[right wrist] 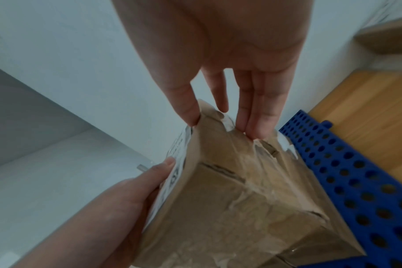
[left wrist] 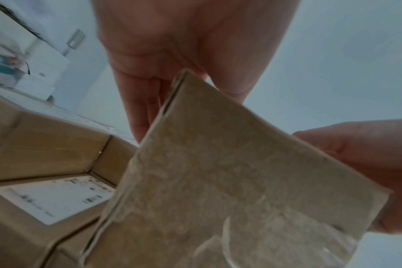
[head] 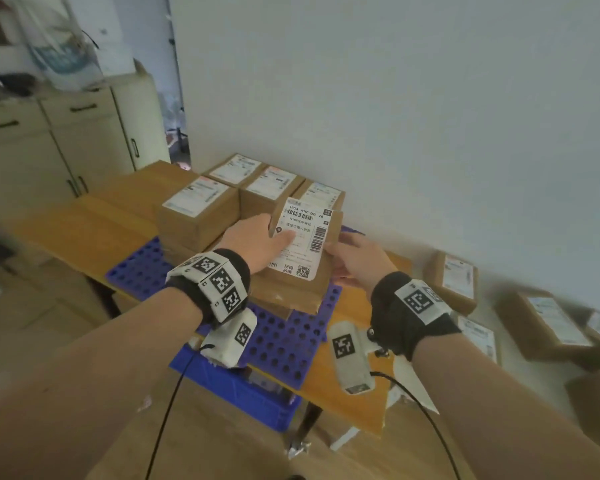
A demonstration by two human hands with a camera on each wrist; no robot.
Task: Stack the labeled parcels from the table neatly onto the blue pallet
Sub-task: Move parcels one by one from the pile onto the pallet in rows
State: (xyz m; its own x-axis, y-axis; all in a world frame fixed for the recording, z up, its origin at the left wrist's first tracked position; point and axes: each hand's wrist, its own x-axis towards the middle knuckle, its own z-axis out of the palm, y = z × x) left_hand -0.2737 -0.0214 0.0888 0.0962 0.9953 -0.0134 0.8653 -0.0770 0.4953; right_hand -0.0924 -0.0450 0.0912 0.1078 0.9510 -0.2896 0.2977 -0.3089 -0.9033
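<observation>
Both hands hold a brown cardboard parcel (head: 293, 289) with a white shipping label, tilted above the blue perforated pallet (head: 281, 341). My left hand (head: 257, 240) grips its left side with the thumb on the label. My right hand (head: 357, 261) grips the right end. In the left wrist view the left hand's fingers (left wrist: 145, 108) run along the parcel (left wrist: 230, 181). In the right wrist view the right hand's fingertips (right wrist: 252, 127) press on the taped end of the parcel (right wrist: 241, 208). Several labeled parcels (head: 201, 209) are stacked at the pallet's back.
The pallet lies on a wooden table (head: 84, 230) against a white wall. More labeled parcels (head: 454, 278) lie low on the right, off the table. A beige cabinet (head: 66, 140) stands at the left. Another labeled parcel (left wrist: 53, 199) lies just below the held one.
</observation>
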